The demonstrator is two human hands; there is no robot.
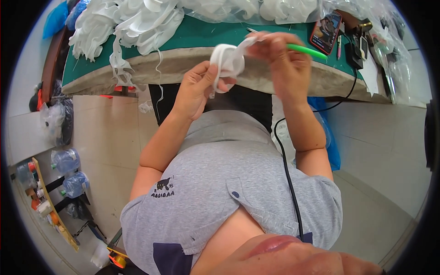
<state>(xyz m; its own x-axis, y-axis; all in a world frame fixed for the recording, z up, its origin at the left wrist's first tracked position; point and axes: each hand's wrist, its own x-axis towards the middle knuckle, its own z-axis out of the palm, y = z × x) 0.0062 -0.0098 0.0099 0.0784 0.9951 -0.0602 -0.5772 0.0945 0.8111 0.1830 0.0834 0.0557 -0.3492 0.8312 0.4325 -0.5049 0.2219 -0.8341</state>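
Observation:
My left hand [197, 87] pinches a soft white ring-shaped piece [224, 62] with a raised rim, thumb in front and fingers behind. From this piece a twisted white strip runs up to my right hand [286, 59], whose fingers close around it, slightly blurred. The same hand grips a slim tool with a bright green handle [308, 50] jutting out to the right. A thin pale tip shows left of the fingers; its exact kind I cannot make out. Both hands hang over the table's near edge.
The green-topped table [192, 34] holds piles of white pieces [149, 27] and clear plastic bags [288, 11]. At the right lie a phone [325, 32] and a pink pen [339, 47]. A black cable [288, 169] crosses my front. Water bottles [75, 183] stand at the left.

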